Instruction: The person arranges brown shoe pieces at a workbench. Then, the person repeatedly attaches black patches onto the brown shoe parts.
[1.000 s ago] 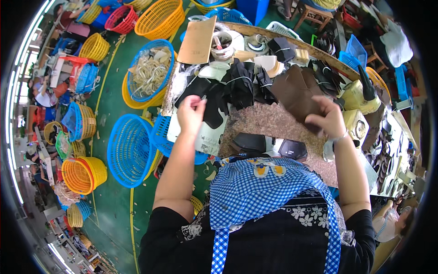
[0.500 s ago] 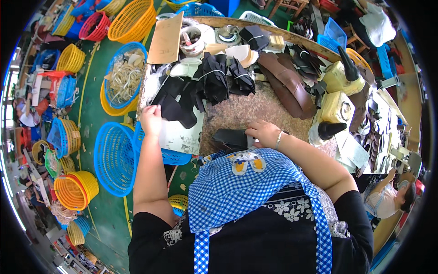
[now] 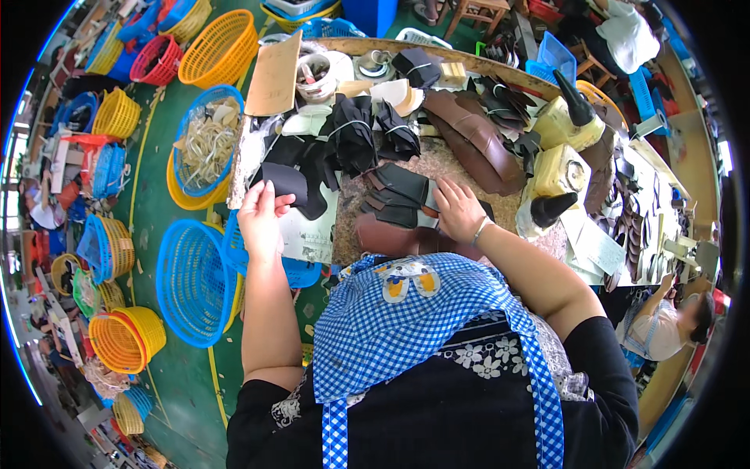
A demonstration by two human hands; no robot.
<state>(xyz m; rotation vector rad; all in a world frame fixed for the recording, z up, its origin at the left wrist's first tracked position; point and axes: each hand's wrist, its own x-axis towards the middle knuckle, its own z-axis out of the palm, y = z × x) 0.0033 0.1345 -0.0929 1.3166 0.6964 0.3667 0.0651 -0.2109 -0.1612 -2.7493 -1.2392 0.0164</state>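
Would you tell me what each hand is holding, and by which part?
The left hand pinches a black leather piece by its lower left edge. The right hand lies flat on stacked dark pieces, gripping nothing.

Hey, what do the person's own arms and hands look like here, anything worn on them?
Both forearms are bare. The sleeves are short and black, with a pale floral lace trim showing at the left sleeve. The right hand has a thin light bracelet at the wrist. The left hand shows no glove, ring or band. A blue-and-white checked apron hangs between the arms.
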